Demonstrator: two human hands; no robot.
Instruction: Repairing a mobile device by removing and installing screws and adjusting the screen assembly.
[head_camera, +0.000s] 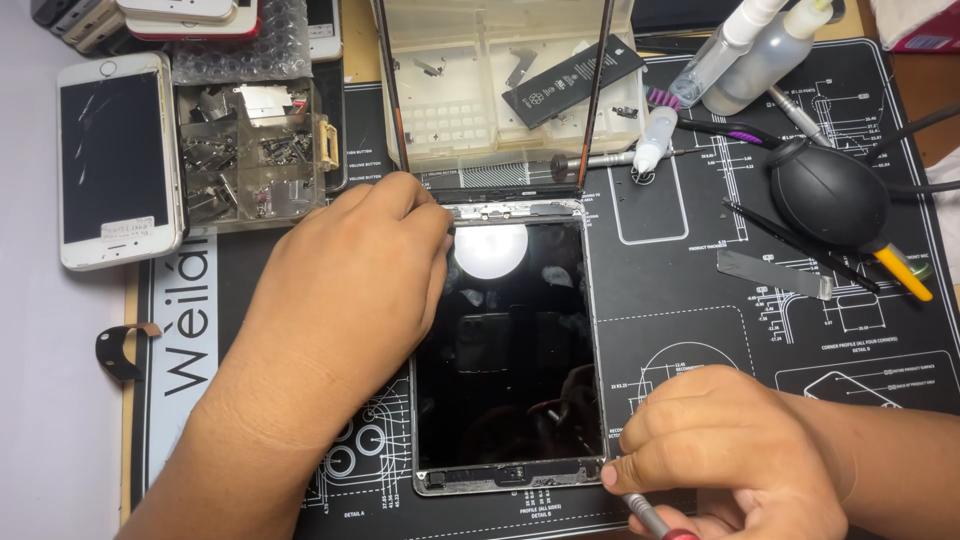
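Worktop (60, 420) of pale colour carries a large black repair mat with white printed outlines (700, 330), and almost everything I use lies on this mat. In the middle of it lies the opened tablet with dark glossy display and silver metal frame (510, 350). Its long axis runs away from me, from the bottom edge near my body to the top edge, where the lifted front glass panel with thin dark border (490, 90) stands up against a translucent plastic parts box (480, 100).

My left hand (350, 290) rests on the upper left part of the tablet, fingers curled and pressing at the top left corner; it covers that edge, and I cannot tell if it holds something small under the fingers. My right hand (720, 450) is closed around a slim screwdriver with silver shaft and red grip (650, 518), just beside the lower right corner of the frame. So the tablet lies between my hands, the left on it, the right touching or nearly touching its corner.

Further right lie a black rubber air blower with yellow nozzle (830, 195), two clear plastic bottles (750, 55) and a flat grey metal blade (770, 272). On the left are a clear tray of small screws and metal parts (250, 150) and a white phone with cracked dark screen (118, 160). Room beyond the worktop is not visible.
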